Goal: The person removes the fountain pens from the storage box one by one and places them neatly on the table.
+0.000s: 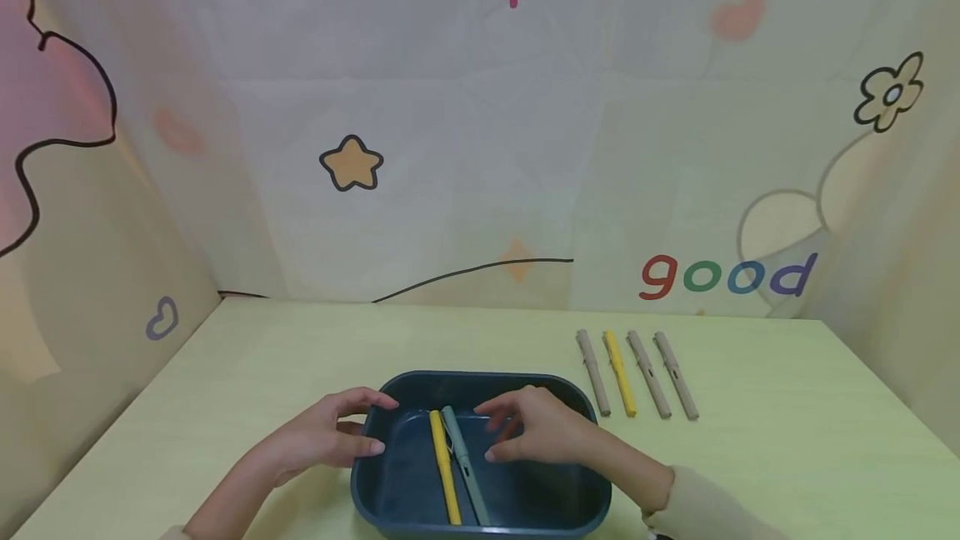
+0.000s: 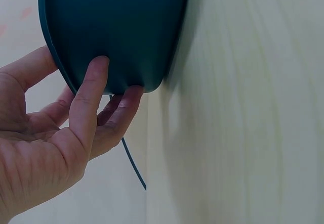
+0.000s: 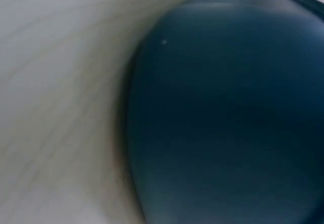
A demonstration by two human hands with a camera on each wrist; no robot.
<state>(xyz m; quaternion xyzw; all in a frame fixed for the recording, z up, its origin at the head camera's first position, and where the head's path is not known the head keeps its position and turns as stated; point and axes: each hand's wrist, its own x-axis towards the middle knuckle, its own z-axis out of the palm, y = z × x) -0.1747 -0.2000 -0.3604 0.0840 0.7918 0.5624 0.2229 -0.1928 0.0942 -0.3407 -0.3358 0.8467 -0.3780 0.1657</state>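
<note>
The left hand (image 1: pixel 322 438) rests at the left end of a dark teal tray (image 1: pixel 480 383), its fingers loosely spread; in the left wrist view the thumb and fingertips (image 2: pixel 96 70) press on the outside of the tray's rounded wall (image 2: pixel 121 32), and the hand grips nothing else. The right hand (image 1: pixel 536 427) hovers over the inside of the tray from the right, fingers relaxed and slightly bent, tips pointing toward the two pens lying there; it holds nothing, and whether a fingertip touches a pen cannot be told. The right wrist view shows only the blurred teal wall (image 3: pixel 228 113) of the tray close up, against the pale worktop (image 3: pixel 55 82).

Inside the tray lie a yellow pen (image 1: pixel 445 467) and a grey-green pen (image 1: pixel 466 465), side by side and nearly touching, both running from the far middle toward the near rim, the yellow one on the left. The tray sits on the light yellow-green worktop (image 1: pixel 787 440), at its near edge and about midway across.

Further right and farther back, well apart from the tray, four more pens lie in a neat row on the worktop: a tan pen (image 1: pixel 592 373), a second yellow pen (image 1: pixel 620 374), and two more tan pens (image 1: pixel 649 375) (image 1: pixel 677 376), all roughly parallel. Behind the worktop stands a pastel backdrop (image 1: pixel 480 148) with a star, hearts, a flower and the word "good".
</note>
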